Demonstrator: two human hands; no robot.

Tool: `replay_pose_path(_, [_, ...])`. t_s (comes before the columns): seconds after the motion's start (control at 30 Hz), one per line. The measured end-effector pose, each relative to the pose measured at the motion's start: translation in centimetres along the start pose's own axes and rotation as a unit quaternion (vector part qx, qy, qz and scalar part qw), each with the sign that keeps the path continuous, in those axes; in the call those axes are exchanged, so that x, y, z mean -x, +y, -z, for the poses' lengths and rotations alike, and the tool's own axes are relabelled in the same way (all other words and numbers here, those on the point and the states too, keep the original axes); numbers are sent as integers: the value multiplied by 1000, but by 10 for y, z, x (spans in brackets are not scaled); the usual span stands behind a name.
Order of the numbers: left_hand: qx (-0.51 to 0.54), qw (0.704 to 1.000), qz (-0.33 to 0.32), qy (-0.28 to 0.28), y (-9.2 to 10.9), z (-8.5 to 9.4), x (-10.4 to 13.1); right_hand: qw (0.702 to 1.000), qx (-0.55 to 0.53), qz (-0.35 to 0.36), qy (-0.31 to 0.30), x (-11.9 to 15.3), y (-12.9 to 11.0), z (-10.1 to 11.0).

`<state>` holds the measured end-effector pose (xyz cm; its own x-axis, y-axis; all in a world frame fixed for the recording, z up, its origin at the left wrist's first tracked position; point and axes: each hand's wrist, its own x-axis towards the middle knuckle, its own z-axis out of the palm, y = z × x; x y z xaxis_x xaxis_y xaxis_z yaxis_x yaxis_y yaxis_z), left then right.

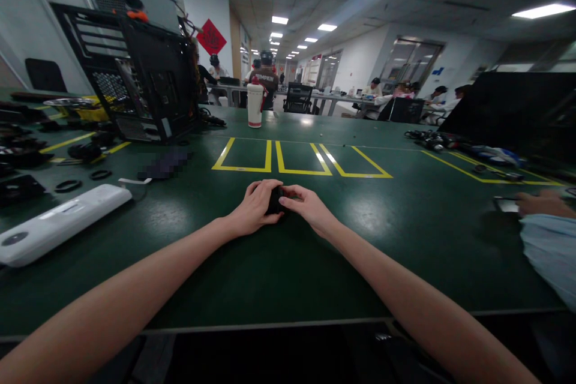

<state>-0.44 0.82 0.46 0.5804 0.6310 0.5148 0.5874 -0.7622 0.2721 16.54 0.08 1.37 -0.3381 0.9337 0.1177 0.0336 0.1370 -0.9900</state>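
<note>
Both my hands meet around a small black object (pixel 275 200) over the green table (pixel 279 276), in front of the yellow tape outlines (pixel 303 171). My left hand (pixel 255 207) wraps its fingers round the object's left side. From the other side, my right hand (pixel 308 205) pinches it between thumb and fingers. Much of the object is covered by my fingers, and its kind cannot be made out.
A black computer case (pixel 153 81) with grey units on top stands at the left, behind a long white device (pixel 67 222). A white cup (pixel 254 107) stands further back. At the right edge another person's hand (pixel 542 203) holds a flat item. Dark parts (pixel 432 139) lie at the back right.
</note>
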Motion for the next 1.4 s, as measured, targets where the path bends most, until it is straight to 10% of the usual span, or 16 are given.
replay_pose_path(1.4, [3, 1000, -5, -6, 0, 1, 0, 1000, 3, 10, 11, -3, -3, 2])
